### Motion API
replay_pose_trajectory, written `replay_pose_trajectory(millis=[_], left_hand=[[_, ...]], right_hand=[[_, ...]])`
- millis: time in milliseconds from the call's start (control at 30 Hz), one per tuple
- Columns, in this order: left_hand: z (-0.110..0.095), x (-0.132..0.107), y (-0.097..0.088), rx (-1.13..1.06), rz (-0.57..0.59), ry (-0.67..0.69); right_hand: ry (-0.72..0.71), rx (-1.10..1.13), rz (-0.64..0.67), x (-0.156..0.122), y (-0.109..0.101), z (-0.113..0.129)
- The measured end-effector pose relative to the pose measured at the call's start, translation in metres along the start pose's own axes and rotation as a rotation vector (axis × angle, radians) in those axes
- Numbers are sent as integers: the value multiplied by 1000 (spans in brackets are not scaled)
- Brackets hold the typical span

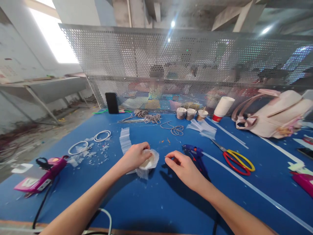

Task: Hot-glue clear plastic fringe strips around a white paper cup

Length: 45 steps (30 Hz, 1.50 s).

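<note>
My left hand [138,156] is closed on a white pleated strip [153,160], bent round into a ring shape with its folds fanning outward. The fingers cover part of its middle. Just to the right, my right hand [184,168] hovers over the table with thumb and forefinger curled into a pinch; whatever is between the tips is too small to make out. Close behind that hand lies a blue glue gun [193,150], with a long clear glue stick [234,171] running from its back end. Another white pleated strip [125,138] lies beyond my left hand.
Red-and-yellow-handled scissors [238,162] lie at right. White rings [102,135] and scraps are at left, near a magenta power strip [41,176]. Cords [151,118], small cups [181,113], stacked paper cups [223,107], a phone [111,103] and a pale bag [276,114] line the back before a perforated metal screen [122,65].
</note>
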<state>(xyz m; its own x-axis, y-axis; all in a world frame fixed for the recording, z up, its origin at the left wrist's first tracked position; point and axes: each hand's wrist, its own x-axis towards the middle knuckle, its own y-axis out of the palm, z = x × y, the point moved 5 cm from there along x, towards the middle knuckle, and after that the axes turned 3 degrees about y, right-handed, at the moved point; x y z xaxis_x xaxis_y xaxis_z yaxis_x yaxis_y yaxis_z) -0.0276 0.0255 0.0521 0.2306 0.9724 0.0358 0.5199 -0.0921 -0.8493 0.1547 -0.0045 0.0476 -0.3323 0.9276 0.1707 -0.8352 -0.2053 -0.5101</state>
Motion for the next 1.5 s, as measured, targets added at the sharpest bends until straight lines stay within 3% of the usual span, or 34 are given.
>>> replay_pose_trajectory(millis=[233, 433, 700, 967, 1133, 1400, 1500], left_hand=[[3, -1, 0, -60, 25, -24], [0, -4, -3, -153, 30, -9], [13, -2, -6, -331, -258, -88], [29, 5, 1, -441, -360, -139], [28, 3, 0, -460, -436, -148], [22, -17, -32, -272, -653, -189], [24, -17, -46, -87, -704, -85]], right_hand=[[12, 61, -63, 4, 3, -6], [-140, 50, -136, -2, -3, 3], [-203, 67, -186, 3, -1, 9], [-124, 137, -220, 10, 4, -8], [-105, 149, -227, 11, 4, -11], [-63, 191, -209, 8, 5, -13], [-54, 208, -207, 7, 5, -15]])
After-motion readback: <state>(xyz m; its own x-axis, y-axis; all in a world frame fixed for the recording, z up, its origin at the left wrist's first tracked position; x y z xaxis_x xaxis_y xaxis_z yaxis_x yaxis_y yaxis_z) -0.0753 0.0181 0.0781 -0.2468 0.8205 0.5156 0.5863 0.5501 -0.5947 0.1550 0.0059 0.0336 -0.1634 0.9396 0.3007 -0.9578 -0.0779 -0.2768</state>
